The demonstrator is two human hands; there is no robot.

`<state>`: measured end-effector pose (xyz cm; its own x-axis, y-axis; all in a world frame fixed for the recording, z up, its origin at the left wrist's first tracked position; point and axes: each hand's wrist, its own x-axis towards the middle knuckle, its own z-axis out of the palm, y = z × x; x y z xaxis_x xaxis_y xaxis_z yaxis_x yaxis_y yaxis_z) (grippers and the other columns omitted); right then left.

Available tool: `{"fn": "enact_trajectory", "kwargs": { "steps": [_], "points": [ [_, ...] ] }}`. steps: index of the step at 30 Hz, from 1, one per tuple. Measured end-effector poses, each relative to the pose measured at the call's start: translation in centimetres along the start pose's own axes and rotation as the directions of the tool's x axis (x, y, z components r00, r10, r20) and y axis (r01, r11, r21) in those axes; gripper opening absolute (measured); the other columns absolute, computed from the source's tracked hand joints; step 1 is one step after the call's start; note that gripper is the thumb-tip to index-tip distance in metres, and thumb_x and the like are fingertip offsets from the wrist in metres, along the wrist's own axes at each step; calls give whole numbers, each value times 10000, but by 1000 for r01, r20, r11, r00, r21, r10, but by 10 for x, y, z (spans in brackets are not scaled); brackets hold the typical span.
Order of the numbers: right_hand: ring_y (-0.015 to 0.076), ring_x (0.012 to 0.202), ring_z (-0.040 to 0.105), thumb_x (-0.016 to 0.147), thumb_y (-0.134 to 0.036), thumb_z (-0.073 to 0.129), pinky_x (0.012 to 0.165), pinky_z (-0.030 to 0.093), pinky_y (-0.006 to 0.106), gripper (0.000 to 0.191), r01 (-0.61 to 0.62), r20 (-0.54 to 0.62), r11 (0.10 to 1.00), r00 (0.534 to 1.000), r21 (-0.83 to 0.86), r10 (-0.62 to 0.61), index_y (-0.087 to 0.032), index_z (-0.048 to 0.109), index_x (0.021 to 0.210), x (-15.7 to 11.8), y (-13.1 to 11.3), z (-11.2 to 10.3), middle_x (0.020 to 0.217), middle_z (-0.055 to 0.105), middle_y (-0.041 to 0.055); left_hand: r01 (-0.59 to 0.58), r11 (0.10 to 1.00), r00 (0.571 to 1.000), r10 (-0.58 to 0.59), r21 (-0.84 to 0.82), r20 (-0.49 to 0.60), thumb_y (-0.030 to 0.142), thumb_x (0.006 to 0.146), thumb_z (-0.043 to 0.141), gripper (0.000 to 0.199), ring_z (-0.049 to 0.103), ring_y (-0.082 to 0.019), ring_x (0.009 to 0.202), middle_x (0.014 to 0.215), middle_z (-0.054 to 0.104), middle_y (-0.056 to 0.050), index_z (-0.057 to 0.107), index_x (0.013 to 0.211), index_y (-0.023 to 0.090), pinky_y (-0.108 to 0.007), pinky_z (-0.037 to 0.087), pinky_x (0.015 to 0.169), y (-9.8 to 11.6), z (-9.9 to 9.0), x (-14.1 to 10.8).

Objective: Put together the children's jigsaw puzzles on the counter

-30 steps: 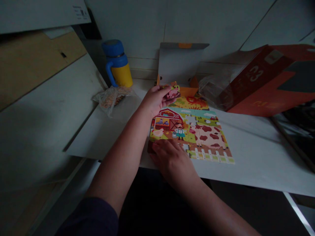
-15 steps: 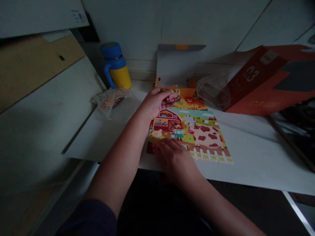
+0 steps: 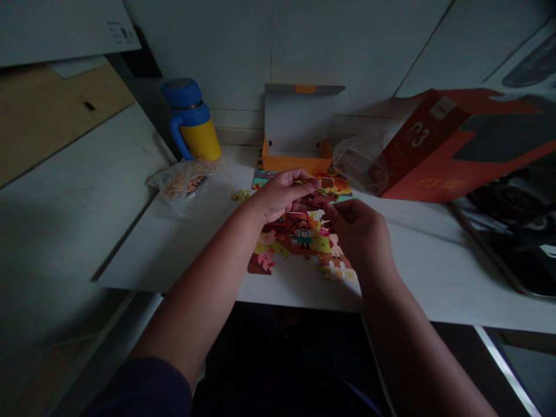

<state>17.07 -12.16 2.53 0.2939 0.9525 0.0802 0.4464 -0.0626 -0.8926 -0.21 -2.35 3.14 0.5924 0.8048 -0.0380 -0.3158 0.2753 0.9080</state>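
Note:
Above the farm jigsaw puzzle [image 3: 304, 237], my left hand [image 3: 280, 197] is closed on a few puzzle pieces [image 3: 320, 198], its thumb on top. My right hand [image 3: 362, 234] reaches in from the right, thumb and forefinger pinched at the edge of those pieces. Beneath both hands, the puzzle shows a barn, a farmer figure and part of a cow; my right hand covers much of its right side. At its lower left is a section with a pink pig [image 3: 264, 262], and bare tabletop shows between this and the fence section.
An open orange box [image 3: 297, 162] stands behind the puzzle. On the left are a blue and yellow flask [image 3: 200, 136] and a clear plastic bag [image 3: 185, 182] with something brown inside. A large red box [image 3: 438, 150] and crumpled clear plastic [image 3: 360, 165] are at the right.
My right hand has lifted off the puzzle's lower left and moved up and right to the pieces in my left hand. The bottom gap in the puzzle is now exposed. The view has shifted slightly.

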Motion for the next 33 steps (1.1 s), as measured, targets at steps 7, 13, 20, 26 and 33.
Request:
{"fn": "enact_trajectory", "kwargs": {
  "steps": [7,13,20,26,33],
  "points": [
    [170,579,642,988,-569,588,542,405,280,401,36,159,970,987,-239,3,-197,701,889,-23,3,-15,731,740,61,-98,994,970,85,-47,-229,332,873,828,298,797,-198,840,877,791,-58,572,949,200,-364,623,873,6,-7,8],
    [152,545,559,1020,-373,528,541,292,292,325,169,499,895,864,-413,67,-217,654,764,-62,-10,-8,635,680,12,-106,993,920,80,-46,-383,303,889,800,220,795,-206,894,865,786,-49,602,935,218,-340,625,851,3,-14,14],
    [168,594,581,1013,-286,591,572,287,306,291,236,509,839,859,-490,56,-202,671,746,-75,-18,14,702,725,46,-119,991,920,90,-54,-382,295,889,799,216,786,-192,856,871,788,-55,607,945,213,-341,623,854,2,-15,14],
    [214,665,673,1041,-364,577,580,299,322,314,223,446,777,891,-588,82,-198,692,800,-77,-18,22,773,773,92,-130,990,925,100,-58,-366,241,913,752,154,785,-204,867,882,790,-67,601,922,214,-372,621,870,2,-16,13],
    [234,669,696,1051,-385,554,566,301,332,316,241,411,727,909,-643,61,-192,704,851,-81,-12,21,770,774,114,-120,992,925,97,-40,-368,227,932,716,123,783,-198,914,884,793,-57,595,949,215,-361,615,897,4,-14,12]
  ]
}}
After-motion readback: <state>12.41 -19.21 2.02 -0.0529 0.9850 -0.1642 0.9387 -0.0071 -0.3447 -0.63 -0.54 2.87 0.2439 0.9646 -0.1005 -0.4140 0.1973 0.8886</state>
